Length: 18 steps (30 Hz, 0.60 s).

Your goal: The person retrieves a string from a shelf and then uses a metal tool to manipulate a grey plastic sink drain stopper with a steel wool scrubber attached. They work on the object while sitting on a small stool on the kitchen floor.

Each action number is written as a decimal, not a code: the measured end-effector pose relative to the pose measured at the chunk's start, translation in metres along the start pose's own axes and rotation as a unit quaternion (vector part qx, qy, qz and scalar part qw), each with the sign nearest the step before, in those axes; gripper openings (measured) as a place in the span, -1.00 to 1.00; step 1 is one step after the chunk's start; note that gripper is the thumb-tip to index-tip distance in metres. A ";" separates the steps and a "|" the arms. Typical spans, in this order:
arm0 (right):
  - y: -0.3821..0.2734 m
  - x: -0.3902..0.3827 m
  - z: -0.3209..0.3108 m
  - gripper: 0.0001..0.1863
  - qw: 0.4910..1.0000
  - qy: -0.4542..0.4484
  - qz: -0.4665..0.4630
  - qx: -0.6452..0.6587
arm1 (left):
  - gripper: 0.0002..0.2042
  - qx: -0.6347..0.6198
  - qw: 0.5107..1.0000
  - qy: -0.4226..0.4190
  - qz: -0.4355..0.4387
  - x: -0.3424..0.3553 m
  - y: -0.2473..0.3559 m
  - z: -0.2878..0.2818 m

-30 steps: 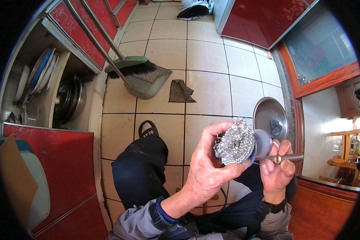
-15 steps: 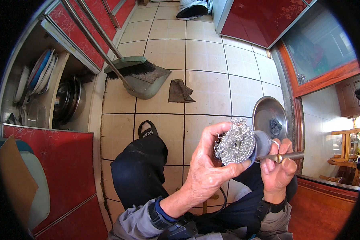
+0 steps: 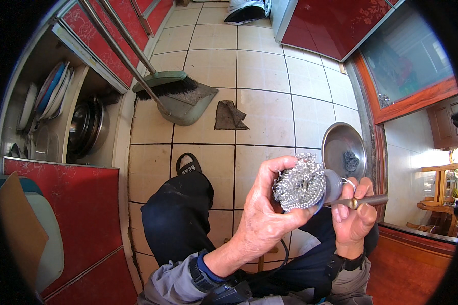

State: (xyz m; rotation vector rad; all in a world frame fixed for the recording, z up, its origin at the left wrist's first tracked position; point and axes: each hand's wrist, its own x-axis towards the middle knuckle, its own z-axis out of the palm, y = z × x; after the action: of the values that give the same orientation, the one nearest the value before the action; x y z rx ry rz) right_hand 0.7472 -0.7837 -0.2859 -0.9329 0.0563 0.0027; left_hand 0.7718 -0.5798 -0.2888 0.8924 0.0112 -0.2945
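A silvery steel-wool scrubber [image 3: 301, 184] sits against a translucent bluish plastic holder [image 3: 333, 186]. My left hand [image 3: 263, 216] is closed around the scrubber, thumb and fingers on opposite sides. Beside the holder, my right hand [image 3: 352, 226] pinches a slender, brownish-grey metal tool [image 3: 373, 200], probably an awl; its thin end points toward the holder. A pale string or wire loop [image 3: 349, 182] shows at my right fingertips. How the tool's tip meets the holder is hidden.
A steel basin [image 3: 330, 152] with a dark scouring pad [image 3: 350, 161] rests on the floor at right. A cloth [image 3: 230, 116] lies farther away, near a dustpan [image 3: 191, 113] and broom [image 3: 163, 84]. An open cabinet [image 3: 72, 91] holds dishes and pans at left.
Both hands stay almost in place. The scrubber is turned slightly, and the tool has shifted a little in my right fingers.
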 end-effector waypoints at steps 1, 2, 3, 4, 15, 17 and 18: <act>0.000 0.000 0.000 -0.66 1.000 0.003 0.004 0.003 | -0.36 -0.006 1.000 -0.002 0.000 0.000 -0.001 0.000; 0.000 0.000 0.000 -0.66 1.000 0.004 0.006 0.010 | -0.36 -0.011 1.000 -0.003 -0.001 0.000 -0.001 0.000; 0.000 0.000 0.000 -0.66 1.000 0.006 0.008 0.007 | -0.34 -0.010 1.000 -0.007 -0.003 -0.001 -0.001 0.000; 0.000 0.000 0.000 -0.66 1.000 0.008 0.009 0.008 | -0.33 -0.008 1.000 -0.010 -0.007 -0.001 -0.001 -0.001; 0.001 0.001 0.001 -0.65 1.000 0.013 0.007 0.010 | -0.31 0.026 0.999 -0.028 0.003 -0.002 -0.002 -0.004; 0.001 0.001 0.000 -0.65 1.000 0.011 0.004 0.016 | -0.30 0.037 0.999 -0.035 0.014 -0.002 -0.002 -0.003; 0.001 0.002 0.000 -0.65 1.000 0.010 0.006 0.014 | -0.29 0.030 0.999 -0.034 0.012 -0.002 -0.002 -0.003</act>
State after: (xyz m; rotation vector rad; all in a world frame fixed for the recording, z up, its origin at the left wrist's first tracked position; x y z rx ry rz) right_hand 0.7488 -0.7831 -0.2862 -0.9049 0.0801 0.0027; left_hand 0.7697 -0.5780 -0.2918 0.9416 -0.0726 -0.3044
